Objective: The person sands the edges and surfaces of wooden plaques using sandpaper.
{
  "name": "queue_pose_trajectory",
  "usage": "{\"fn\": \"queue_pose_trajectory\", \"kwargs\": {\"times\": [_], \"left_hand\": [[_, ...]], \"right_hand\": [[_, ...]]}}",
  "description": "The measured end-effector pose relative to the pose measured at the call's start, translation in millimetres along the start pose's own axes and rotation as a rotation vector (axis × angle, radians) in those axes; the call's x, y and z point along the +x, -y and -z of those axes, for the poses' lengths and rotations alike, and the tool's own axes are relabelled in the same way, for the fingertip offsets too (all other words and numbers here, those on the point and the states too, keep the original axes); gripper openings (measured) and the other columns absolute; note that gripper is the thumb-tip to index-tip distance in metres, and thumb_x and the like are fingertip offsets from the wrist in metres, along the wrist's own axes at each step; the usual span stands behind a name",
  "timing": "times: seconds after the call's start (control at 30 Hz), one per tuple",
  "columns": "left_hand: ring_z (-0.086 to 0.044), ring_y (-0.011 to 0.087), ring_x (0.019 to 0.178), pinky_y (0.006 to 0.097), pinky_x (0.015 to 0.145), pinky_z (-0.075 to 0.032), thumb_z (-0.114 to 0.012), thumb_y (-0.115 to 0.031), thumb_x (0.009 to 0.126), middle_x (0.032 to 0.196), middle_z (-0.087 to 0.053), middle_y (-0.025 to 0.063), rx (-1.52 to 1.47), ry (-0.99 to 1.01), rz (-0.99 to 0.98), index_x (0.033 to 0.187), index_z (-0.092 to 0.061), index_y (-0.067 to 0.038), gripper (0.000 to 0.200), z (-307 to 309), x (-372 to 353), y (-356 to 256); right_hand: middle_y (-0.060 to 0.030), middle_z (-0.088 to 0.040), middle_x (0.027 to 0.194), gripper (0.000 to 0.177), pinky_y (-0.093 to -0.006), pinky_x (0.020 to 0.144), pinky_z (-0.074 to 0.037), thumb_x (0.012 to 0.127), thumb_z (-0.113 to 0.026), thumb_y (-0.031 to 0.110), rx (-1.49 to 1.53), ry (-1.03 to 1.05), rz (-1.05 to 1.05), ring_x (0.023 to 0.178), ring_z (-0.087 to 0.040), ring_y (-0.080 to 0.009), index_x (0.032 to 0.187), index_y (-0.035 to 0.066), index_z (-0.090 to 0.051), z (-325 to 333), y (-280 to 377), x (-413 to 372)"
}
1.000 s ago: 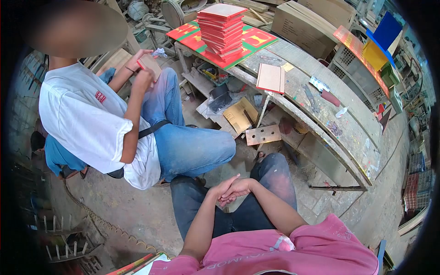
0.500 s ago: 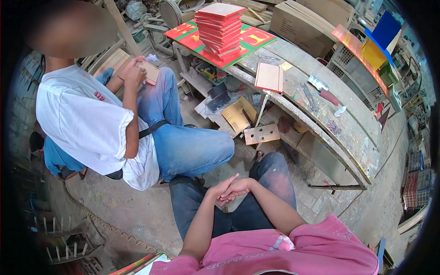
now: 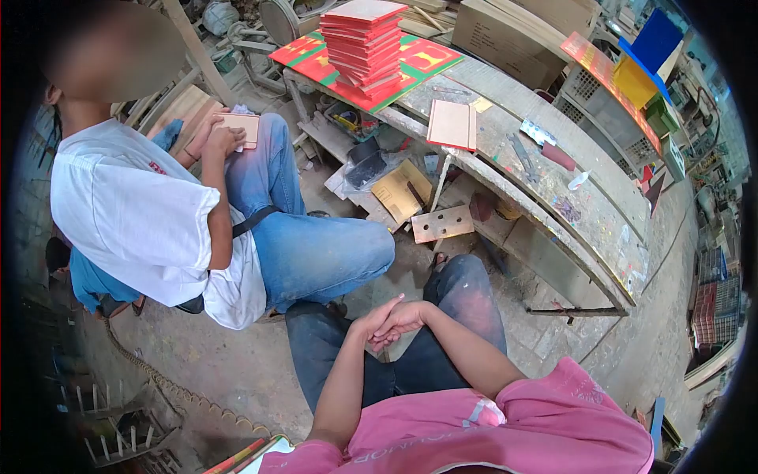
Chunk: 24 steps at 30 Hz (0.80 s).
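My left hand (image 3: 374, 322) and my right hand (image 3: 405, 317) are clasped together between my knees, fingers folded around each other. Neither holds an object that I can see. Nearest to them is the dark cloth of my trousers (image 3: 464, 304). On the bench ahead, a pale red-edged board (image 3: 452, 125) lies flat near the front edge. Behind it rises a tall stack of similar red-edged boards (image 3: 364, 49), set on a red and green painted panel (image 3: 426, 65).
A co-worker in a white shirt (image 3: 130, 213) sits at left, handling a small red-edged board (image 3: 241, 129). The workbench (image 3: 545, 201) carries a scraper blade (image 3: 537, 131) and a maroon-handled piece (image 3: 558, 156). A board with holes (image 3: 442, 224) leans below. A coiled hose (image 3: 158, 375) lies on the floor.
The view has shifted slightly, so the bench things sit a little left and higher. The co-worker's board is tilted differently and their hands have moved. My hands stay clasped.
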State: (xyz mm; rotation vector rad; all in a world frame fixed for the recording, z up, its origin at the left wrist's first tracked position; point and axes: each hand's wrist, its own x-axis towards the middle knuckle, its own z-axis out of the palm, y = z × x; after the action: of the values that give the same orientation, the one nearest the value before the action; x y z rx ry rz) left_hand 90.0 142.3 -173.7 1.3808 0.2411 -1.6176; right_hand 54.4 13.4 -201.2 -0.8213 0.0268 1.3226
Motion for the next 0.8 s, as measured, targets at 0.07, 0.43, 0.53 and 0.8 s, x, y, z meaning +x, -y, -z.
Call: {"fn": "queue_pose_trajectory", "kwargs": {"times": [0.07, 0.43, 0.53, 0.8], "left_hand": [[-0.045, 0.0166, 0.039, 0.0300, 0.037, -0.035, -0.043, -0.071, 0.086, 0.053, -0.051, 0.0097, -0.001, 0.015, 0.024, 0.099, -0.055, 0.001, 0.074, -1, -3, -2], [-0.052, 0.0187, 0.042, 0.0307, 0.039, -0.042, -0.043, -0.067, 0.088, 0.057, -0.055, 0.0113, 0.039, 0.033, -0.025, 0.091, -0.057, 0.001, 0.069, 2, -3, -3], [-0.054, 0.0200, 0.045, 0.0306, 0.039, -0.042, -0.036, -0.069, 0.089, 0.058, -0.057, 0.0117, 0.049, 0.120, -0.089, 0.088, -0.059, 0.002, 0.074, 13, 21, 10], [-0.064, 0.0225, 0.091, 0.0368, 0.084, -0.048, -0.033, -0.064, 0.093, 0.107, -0.067, 0.0147, 0.291, 0.100, -0.091, 0.138, -0.042, -0.005, 0.074, 24, 22, 12]], "right_hand": [[-0.0236, -0.063, 0.115, 0.031, -0.0228, 0.084, -0.049, 0.095, -0.055, 0.016, -0.001, 0.029, -0.008, 0.106, -0.063, -0.0217, 0.115, -0.009, -0.057, 2, 0, 2], [-0.0208, -0.065, 0.111, 0.029, -0.0237, 0.081, -0.051, 0.094, -0.057, 0.015, 0.028, 0.008, 0.022, 0.105, -0.064, -0.0230, 0.111, -0.008, -0.059, 8, -8, 7], [-0.0148, -0.068, 0.105, 0.032, -0.0264, 0.074, -0.053, 0.093, -0.060, 0.023, -0.203, -0.176, -0.032, 0.094, -0.067, -0.0207, 0.109, -0.005, -0.062, -15, 13, -9], [-0.0154, -0.068, 0.080, 0.014, -0.0372, 0.068, -0.053, 0.077, -0.059, 0.011, -0.937, -1.689, 0.885, 0.069, -0.067, -0.0260, 0.083, 0.004, -0.070, -19, 125, -205]]}}
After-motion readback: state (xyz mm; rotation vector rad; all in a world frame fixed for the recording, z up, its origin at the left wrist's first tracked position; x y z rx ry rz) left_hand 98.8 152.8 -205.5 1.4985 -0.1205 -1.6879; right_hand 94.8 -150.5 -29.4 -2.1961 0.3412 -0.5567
